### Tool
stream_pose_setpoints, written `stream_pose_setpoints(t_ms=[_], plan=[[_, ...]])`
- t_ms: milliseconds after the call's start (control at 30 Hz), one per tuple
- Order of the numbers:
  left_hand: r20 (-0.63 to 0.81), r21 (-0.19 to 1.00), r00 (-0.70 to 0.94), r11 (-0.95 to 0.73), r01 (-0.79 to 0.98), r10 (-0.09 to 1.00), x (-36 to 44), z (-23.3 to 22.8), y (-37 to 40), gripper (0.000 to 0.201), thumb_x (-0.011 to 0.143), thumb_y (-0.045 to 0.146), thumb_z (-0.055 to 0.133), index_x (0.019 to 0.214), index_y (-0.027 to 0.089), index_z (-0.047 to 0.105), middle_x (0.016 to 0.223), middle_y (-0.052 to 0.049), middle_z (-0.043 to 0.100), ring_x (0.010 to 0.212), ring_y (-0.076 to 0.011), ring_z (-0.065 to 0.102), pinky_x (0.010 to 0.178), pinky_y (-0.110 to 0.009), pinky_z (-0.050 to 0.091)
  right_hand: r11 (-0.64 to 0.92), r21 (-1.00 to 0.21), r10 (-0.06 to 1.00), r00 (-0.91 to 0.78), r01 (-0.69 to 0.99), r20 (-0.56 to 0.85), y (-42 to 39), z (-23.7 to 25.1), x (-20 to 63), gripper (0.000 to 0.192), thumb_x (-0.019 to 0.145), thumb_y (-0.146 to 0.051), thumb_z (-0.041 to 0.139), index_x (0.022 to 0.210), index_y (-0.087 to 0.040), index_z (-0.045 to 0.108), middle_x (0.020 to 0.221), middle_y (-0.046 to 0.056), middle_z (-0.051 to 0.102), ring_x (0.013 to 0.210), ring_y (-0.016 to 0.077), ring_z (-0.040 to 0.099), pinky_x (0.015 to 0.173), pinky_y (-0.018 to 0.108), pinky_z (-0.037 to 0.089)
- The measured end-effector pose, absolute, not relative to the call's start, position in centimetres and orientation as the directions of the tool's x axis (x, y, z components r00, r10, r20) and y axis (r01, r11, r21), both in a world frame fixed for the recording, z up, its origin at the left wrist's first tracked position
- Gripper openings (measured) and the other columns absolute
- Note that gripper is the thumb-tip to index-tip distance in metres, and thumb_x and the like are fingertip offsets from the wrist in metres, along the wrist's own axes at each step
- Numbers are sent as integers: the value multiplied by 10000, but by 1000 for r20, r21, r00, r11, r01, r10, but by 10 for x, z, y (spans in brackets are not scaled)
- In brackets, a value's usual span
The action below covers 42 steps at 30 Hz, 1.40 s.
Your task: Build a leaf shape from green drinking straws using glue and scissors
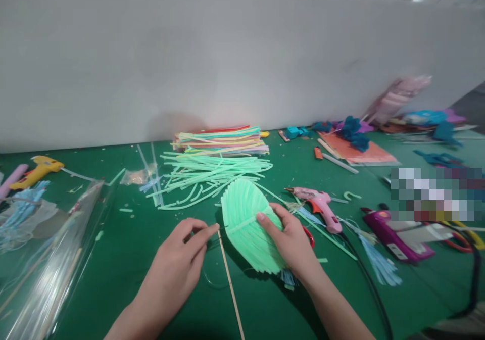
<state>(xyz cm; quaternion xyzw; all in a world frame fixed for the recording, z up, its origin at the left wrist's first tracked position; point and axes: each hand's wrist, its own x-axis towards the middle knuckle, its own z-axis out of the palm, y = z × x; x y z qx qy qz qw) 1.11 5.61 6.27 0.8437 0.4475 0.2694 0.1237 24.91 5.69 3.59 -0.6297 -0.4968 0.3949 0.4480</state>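
Green straw leaf (248, 224) in right hand (291, 239), tip toward wall

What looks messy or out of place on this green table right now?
Loose green straws lie scattered and crisscrossed in front of the neat stack of coloured straws, with short offcuts strewn over the green table. The fan of green straws under the right hand looks intact.

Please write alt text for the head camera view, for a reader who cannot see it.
Two bare hands work over a green table: the right hand holds a fan-shaped piece of light green straws, while the left hand pinches a thin stick beside it. Loose green straws, a stack of coloured straws and a pink glue gun lie around.
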Motion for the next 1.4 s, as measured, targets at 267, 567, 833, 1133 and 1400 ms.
stream_pose_setpoints(t_ms=[267,567,833,1133,1400], plan=[[176,586,318,-358,727,932,-25,65,59,218,925,327,515,1022,288,706,1039,-20,683,902,-178,661,692,-243,499,-112,-962,972,229,248,-54,59,33,254,392,830,-498,633,1105,-219,615,1141,65,682,1053,278,609,889,362,459],[52,684,295,-249,686,954,-46,68,66,230,882,384,562,1033,326,727,1044,-17,698,923,-184,652,559,-185,488,-177,-981,941,306,85,-143,62,31,268,495,780,-535,684,1151,-220,600,1173,79,668,1066,297,602,864,395,471],[76,698,299,-265,665,951,-47,62,67,235,879,360,549,982,328,758,989,-19,708,829,-171,675,445,-165,448,-150,-985,937,329,82,-115,64,29,268,403,785,-489,698,1096,-241,639,1125,52,692,998,256,639,815,361,501],[130,658,358,-350,666,925,-36,62,64,247,888,284,530,978,336,754,941,9,718,723,-121,666,454,-157,450,-139,-984,937,338,114,-94,63,29,266,403,788,-496,696,1097,-245,641,1135,52,690,996,256,640,818,367,504],[124,613,341,-342,712,932,-36,53,64,240,887,342,557,1041,330,741,990,23,733,721,-119,676,485,-178,475,-118,-982,938,341,150,-60,64,30,268,411,801,-500,680,1112,-235,636,1137,65,689,1018,267,634,853,392,492]])
